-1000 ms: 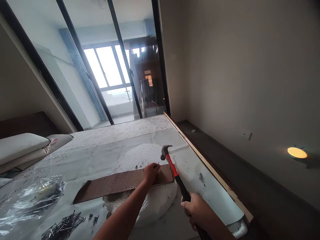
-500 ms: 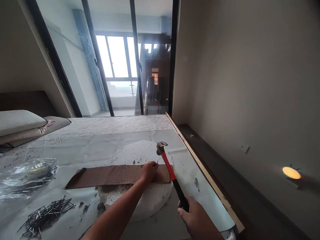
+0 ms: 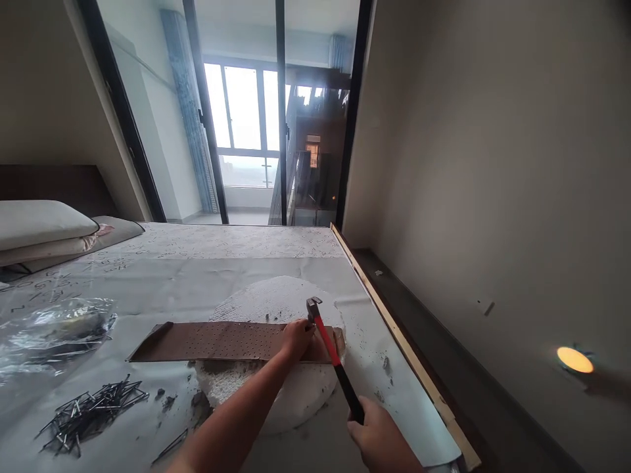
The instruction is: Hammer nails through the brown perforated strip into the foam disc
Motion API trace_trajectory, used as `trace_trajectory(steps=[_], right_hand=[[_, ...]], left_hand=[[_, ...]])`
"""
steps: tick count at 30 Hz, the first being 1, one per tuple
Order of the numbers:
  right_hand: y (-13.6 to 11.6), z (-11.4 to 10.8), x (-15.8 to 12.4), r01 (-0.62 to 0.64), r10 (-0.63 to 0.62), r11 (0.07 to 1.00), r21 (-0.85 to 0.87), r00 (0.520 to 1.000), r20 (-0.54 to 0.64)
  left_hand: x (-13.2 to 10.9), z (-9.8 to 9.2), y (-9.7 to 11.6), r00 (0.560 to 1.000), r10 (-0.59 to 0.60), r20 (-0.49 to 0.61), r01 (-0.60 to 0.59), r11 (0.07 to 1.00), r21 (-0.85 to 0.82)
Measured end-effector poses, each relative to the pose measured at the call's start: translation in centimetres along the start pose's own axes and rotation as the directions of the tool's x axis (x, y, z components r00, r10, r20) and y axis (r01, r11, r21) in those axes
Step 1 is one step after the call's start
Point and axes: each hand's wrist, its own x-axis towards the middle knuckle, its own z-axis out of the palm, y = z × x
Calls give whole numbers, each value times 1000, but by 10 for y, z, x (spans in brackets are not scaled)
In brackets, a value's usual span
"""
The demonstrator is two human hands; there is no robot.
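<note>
We hold the hammer [image 3: 326,341] in our right hand [image 3: 379,433], its grip wrapped around the black end of the handle. From that fist the red shaft points to eleven o'clock, and the metal head shows right beside the fingertips of our left hand [image 3: 297,338]. That hand rests on the brown strip [image 3: 211,339], its fingers bent together; we cannot tell whether its grip pinches anything.

The dotted strip runs from nine to three o'clock across the white disc [image 3: 308,397], with its nine o'clock end folded at the corner. Counting from the disc, we see a pile of dark nails [image 3: 93,415] between eight and nine o'clock, the clear plastic bag [image 3: 59,332] at nine and stacked pillows [image 3: 44,223] near ten, all on the bed [image 3: 231,244]. A wooden rail [image 3: 407,338] edges the bed from one to four o'clock.
</note>
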Motion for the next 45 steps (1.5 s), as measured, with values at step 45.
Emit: trace_trajectory(steps=[45], right_hand=[[16,-5,9,50,-54,997,-66,996,-68]], left_hand=[[0,2,-6,998,43,-53,-51,985,-165]])
